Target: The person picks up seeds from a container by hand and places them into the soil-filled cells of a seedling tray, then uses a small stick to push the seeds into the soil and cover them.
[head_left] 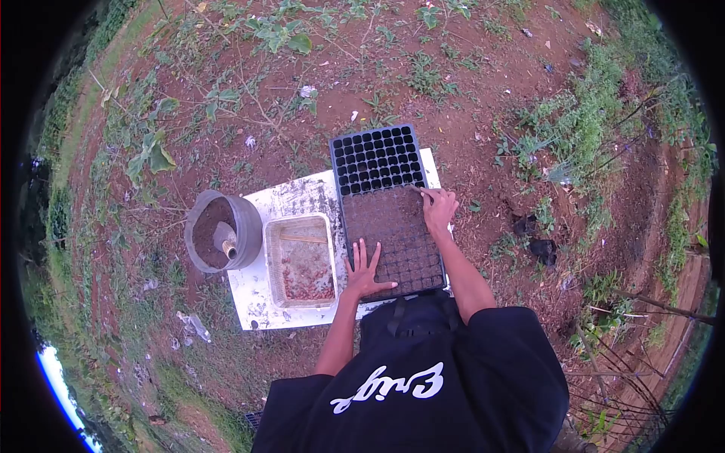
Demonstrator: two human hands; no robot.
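Note:
A black seedling tray [375, 139] lies on a white board. Its far rows show open black cells, while brown soil [389, 226] fills the nearer rows. My left hand [366, 275] rests with fingers spread on the tray's near left side. At the right edge, where the soil meets the dark cells, my right hand [439, 208] touches the tray with its fingers drawn together. Whatever its fingertips may hold is too small to make out. Left of the tray stands a pale plastic basin [273, 260] with reddish seeds [310, 283] and a thin stick [303, 239] in it.
A grey bucket [253, 226] of soil, with a trowel [225, 238] in it, stands at the board's left end. The white board [257, 309] supports the tray and basin. Reddish ground with weeds surrounds it, and dark scraps [542, 251] lie to the right.

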